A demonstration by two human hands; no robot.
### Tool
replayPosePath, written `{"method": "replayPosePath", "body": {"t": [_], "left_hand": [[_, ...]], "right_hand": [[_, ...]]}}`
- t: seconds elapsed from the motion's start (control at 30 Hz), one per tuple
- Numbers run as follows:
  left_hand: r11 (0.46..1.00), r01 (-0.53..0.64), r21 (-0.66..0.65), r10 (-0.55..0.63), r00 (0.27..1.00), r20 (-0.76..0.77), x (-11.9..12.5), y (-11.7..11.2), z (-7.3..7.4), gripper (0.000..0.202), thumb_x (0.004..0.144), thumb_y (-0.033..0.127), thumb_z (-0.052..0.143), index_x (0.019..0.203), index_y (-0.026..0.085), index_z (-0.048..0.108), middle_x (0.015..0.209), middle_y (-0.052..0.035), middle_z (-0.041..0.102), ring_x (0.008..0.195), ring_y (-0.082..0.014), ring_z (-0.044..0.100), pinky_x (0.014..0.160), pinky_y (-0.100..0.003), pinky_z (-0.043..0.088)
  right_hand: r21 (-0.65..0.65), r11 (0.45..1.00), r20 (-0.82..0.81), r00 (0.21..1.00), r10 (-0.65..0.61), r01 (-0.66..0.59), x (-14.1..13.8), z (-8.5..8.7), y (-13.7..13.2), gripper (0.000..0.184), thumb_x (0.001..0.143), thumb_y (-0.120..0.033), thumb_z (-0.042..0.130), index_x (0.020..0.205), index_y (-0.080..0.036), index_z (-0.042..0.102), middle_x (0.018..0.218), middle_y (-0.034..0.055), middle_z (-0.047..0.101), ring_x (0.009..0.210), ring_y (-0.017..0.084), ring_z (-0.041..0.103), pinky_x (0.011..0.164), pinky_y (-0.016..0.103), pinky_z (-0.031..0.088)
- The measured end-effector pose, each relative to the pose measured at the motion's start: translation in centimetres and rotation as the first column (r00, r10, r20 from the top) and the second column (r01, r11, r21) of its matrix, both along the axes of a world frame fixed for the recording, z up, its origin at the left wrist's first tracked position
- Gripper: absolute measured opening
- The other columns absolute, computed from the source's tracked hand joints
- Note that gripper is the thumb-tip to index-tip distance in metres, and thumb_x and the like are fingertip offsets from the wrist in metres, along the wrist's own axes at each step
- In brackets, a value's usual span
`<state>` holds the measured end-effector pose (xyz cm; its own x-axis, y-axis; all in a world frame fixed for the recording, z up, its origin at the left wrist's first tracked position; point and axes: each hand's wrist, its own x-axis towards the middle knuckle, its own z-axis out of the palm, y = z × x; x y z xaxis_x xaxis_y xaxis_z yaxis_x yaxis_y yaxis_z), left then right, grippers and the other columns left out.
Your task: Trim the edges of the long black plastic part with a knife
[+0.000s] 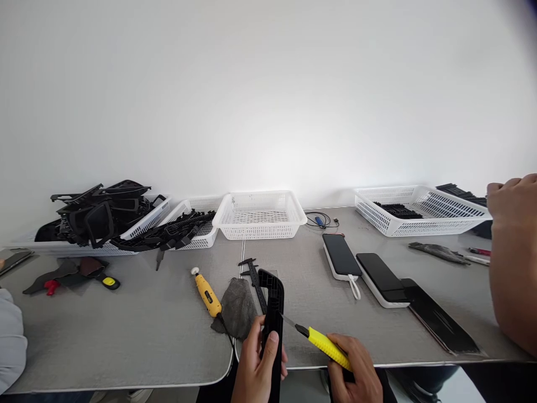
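Your left hand is closed around a long black plastic part, holding it upright at the near edge of the grey desk, thumb across its front. Your right hand grips the yellow handle of a utility knife; its thin blade points up and left and its tip meets the side of the black part just above your left fingers.

Just behind the part, on the desk, lie a black caliper, a crumpled grey cloth and a small yellow rotary tool with a white tip, all close together.

Along the wall stand white mesh baskets. The far left basket is heaped with black plastic parts. The next basket holds more black pieces that spill over its rim. The middle basket shows only its own mesh. Another basket on the right holds a flat row of black pieces.

Right of centre lie two white power banks with dark tops, side by side, and a long flat black strip beside them. A small coiled cable sits near the wall.

At the far right edge another person's hand and forearm reach in over the desk. At the far left edge, a light sleeve shows, near some dark scraps and a small yellow and black tool.
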<state>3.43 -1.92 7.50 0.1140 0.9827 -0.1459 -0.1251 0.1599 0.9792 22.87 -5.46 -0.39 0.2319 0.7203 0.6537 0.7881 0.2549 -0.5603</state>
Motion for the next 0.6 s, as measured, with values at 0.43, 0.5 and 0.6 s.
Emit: {"method": "replayPosePath", "body": {"t": [0.43, 0.5, 0.6], "left_hand": [[0.996, 0.033, -0.078, -0.024, 0.994, 0.106, -0.82, -0.20, -0.82, 0.089, 0.092, 0.068, 0.065, 0.162, 0.025, 0.032, 0.088, -0.0047, 0.074, 0.054, -0.0149, 0.064, 0.055, -0.028, 0.055], [0.997, 0.038, -0.070, -0.030, 0.993, 0.114, -0.86, -0.20, -0.74, 0.086, 0.092, 0.067, 0.066, 0.161, 0.025, 0.034, 0.088, -0.0046, 0.074, 0.055, -0.0150, 0.065, 0.056, -0.028, 0.055], [0.998, 0.055, -0.033, -0.050, 0.990, 0.131, -0.94, -0.10, -0.58, 0.067, 0.094, 0.063, 0.066, 0.146, 0.024, 0.050, 0.089, -0.0035, 0.074, 0.056, -0.0146, 0.067, 0.058, -0.028, 0.055]], "right_hand": [[-0.017, 1.000, 0.084, 0.996, -0.023, 0.025, 0.39, -0.39, -0.01, 0.023, 0.095, -0.021, 0.053, 0.115, -0.025, 0.063, 0.098, 0.0061, 0.075, 0.087, 0.023, 0.073, 0.072, 0.032, 0.057], [-0.011, 1.000, 0.085, 0.996, -0.010, 0.011, 0.45, -0.19, -0.11, 0.022, 0.096, -0.023, 0.053, 0.116, -0.025, 0.063, 0.099, 0.0063, 0.075, 0.087, 0.023, 0.074, 0.072, 0.032, 0.057], [-0.002, 1.000, 0.076, 0.997, 0.017, -0.017, 0.60, 0.20, -0.30, 0.021, 0.098, -0.026, 0.055, 0.117, -0.025, 0.063, 0.100, 0.0067, 0.076, 0.088, 0.024, 0.074, 0.072, 0.032, 0.058]]}}
